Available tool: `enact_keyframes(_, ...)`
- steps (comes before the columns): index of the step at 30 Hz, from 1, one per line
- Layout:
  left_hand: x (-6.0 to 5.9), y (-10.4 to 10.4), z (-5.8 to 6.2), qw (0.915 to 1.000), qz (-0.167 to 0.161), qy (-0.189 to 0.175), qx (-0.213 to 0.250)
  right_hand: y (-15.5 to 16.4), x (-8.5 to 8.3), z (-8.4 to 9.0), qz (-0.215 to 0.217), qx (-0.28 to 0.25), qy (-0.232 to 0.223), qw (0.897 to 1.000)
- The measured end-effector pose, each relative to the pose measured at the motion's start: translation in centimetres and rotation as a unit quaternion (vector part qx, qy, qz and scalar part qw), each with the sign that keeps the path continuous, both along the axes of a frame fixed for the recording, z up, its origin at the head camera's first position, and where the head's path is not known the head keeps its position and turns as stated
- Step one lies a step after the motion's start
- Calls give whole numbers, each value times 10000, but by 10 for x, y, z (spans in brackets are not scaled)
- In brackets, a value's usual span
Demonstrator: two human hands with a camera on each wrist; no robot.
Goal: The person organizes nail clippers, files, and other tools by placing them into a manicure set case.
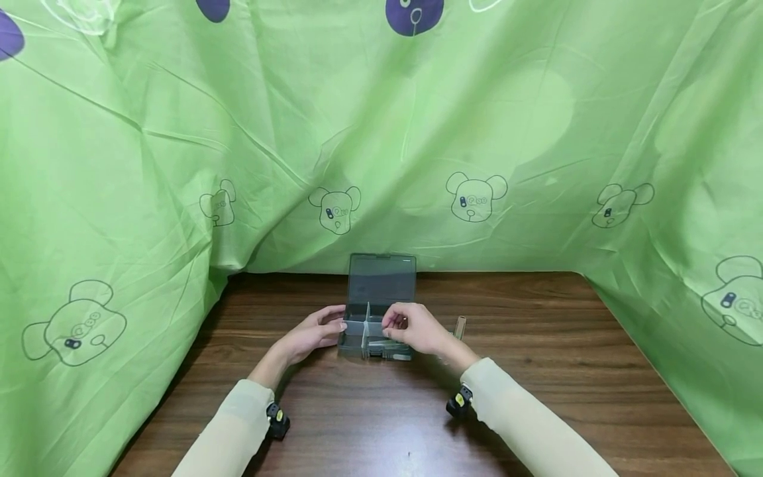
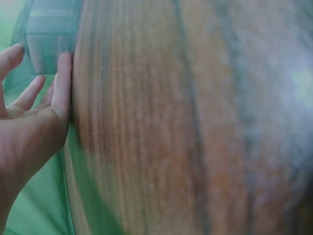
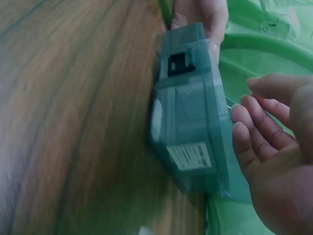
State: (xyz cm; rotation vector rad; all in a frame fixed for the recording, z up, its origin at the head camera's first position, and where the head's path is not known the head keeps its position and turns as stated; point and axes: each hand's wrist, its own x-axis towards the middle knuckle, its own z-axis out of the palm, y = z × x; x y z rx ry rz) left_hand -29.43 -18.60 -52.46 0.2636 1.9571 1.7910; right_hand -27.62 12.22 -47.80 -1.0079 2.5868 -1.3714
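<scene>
I see the open organizer box point(image 1: 374, 331) mid-tabletop point(image 1: 536, 397), long axis running left to right, my left hand point(image 1: 312, 334) steadying its left end with relaxed straight fingers, while my right hand point(image 1: 414, 328) hovers over its right compartments, fingers curled, grip unclear.

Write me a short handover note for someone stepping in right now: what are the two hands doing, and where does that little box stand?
Left hand: open, straight fingers pressed against the left side of the translucent grey plastic compartment box, steadying it.
Right hand: fingers curled over the box's right front compartments; whether they pinch anything cannot be told.
The box sits on the dark brown wooden table, lid open and standing up at the back, dividers visible inside. A small clear upright piece stands just right of the right hand.
Done: lid opened. Left: whatever goes on inside the compartments; their contents are too small to tell.
</scene>
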Motion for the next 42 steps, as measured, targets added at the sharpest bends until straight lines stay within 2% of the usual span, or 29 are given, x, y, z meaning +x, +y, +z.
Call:
enact_keyframes(6, -1, 1, 0, 10000, -28, 10, 15, 25, -6, 7, -176, 22, -51, 9998)
enact_keyframes(14, 0, 0, 0, 10000, -5, -24, 17, 74, -12, 5, -468, 283, -113, 9984)
enact_keyframes(23, 0, 0, 0, 10000, -20, -16, -27, 120, -8, -10, -665, 710, 201, 9951)
enact_keyframes(36, -2, 0, 0, 10000, -48, 15, 0, 157, -1, -27, -624, 1590, 710, 9827)
enact_keyframes(42, -1, 0, -1, 10000, -33, 13, 0, 167, 0, -35, -904, 1820, 905, 9749)
